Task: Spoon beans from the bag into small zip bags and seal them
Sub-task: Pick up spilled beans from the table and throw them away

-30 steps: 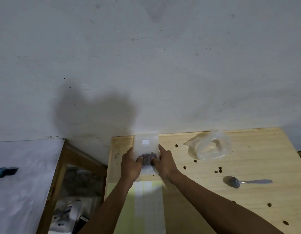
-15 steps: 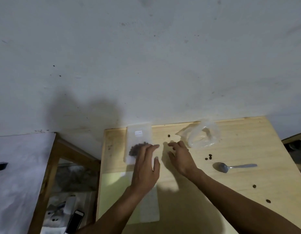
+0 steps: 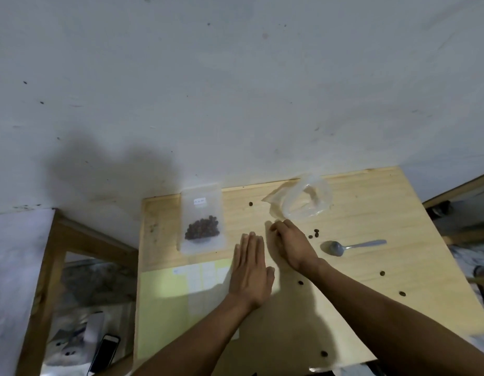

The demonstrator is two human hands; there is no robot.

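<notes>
- The small zip bag (image 3: 201, 222) with its beans (image 3: 202, 230) lies flat near the table's (image 3: 371, 213) far left corner, parked clear of your work area; it looks filled.
- The big clear bag (image 3: 303, 199) sits crumpled by the wall, the spoon (image 3: 352, 246) beside it, bowl down.
- Your left hand (image 3: 250, 272) lies flat and spread, gripping nothing.
- Your right hand (image 3: 292, 244) is curled near the big bag; I cannot tell whether it pinches 1 stray bean.
</notes>
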